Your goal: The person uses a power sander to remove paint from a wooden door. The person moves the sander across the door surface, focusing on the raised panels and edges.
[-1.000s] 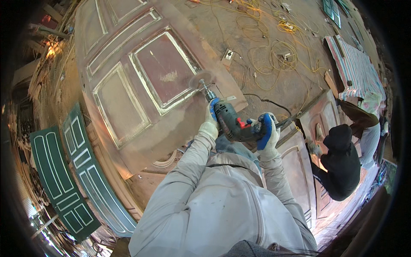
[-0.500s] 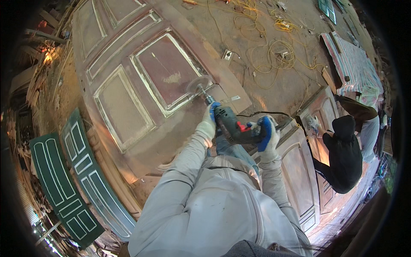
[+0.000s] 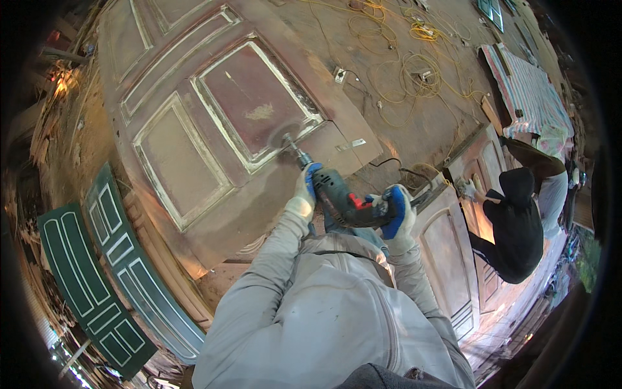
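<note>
A dark grey power drill (image 3: 337,194) with a red trigger area is held in both of my gloved hands. My left hand (image 3: 307,186) wraps round its front, just behind the chuck (image 3: 299,154). Round the rear handle my right hand (image 3: 399,209) is closed, in a white glove with blue on it. At the tip a round attachment (image 3: 285,137), smeared by spinning, meets the lower right corner of a red-brown panel. That panel belongs to a large wooden door (image 3: 214,214) lying flat, its mouldings whitish and partly bare.
Yellow cords (image 3: 421,78) and a socket box (image 3: 339,75) lie on the ground beyond. A co-worker in a black hooded top (image 3: 516,227) bends over another door (image 3: 478,162) at right. Green doors (image 3: 97,292) stand at left; a striped sheet (image 3: 528,91) lies far right.
The drill and both hands have shifted left and slightly nearer me. Its spinning tip has moved left along the panel's lower edge, away from the corner. Both hands keep their hold.
</note>
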The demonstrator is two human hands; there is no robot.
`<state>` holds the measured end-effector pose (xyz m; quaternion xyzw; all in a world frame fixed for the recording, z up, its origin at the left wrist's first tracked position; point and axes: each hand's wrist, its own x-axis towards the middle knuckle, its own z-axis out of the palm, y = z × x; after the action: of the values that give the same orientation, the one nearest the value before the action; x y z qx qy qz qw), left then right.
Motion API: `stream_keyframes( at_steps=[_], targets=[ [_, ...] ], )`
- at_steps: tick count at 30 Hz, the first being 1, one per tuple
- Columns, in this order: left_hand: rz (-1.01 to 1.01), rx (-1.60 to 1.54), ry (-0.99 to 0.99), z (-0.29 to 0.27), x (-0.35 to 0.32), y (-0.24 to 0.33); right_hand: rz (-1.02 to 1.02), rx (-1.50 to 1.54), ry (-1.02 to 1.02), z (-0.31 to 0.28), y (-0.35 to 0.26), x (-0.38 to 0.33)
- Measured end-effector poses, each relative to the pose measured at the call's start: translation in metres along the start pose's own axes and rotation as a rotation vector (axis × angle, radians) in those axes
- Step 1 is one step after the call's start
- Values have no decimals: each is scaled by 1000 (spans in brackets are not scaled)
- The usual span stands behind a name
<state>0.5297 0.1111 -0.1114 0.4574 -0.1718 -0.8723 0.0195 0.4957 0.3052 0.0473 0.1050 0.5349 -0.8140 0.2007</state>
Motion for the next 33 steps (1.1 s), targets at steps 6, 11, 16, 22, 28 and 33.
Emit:
stream_keyframes(
  at_steps=[6,11,16,22,28,33],
  targets=[
    [-110,9,-131,13,10,1,-75,-35,50,-2,5,-2],
    [-61,37,-228,42,26,-16,-79,52,55,-11,-10,10],
    [-1,32,-136,3,-7,7,-47,24,85,8,9,-10],
    [-163,18,-187,20,4,7,-116,85,54,12,6,-9],
    [-74,99,-136,28,13,-4,-103,23,86,4,-8,0],
    [-89,25,-153,22,4,6,-87,42,-17,11,2,-15]
  ],
)
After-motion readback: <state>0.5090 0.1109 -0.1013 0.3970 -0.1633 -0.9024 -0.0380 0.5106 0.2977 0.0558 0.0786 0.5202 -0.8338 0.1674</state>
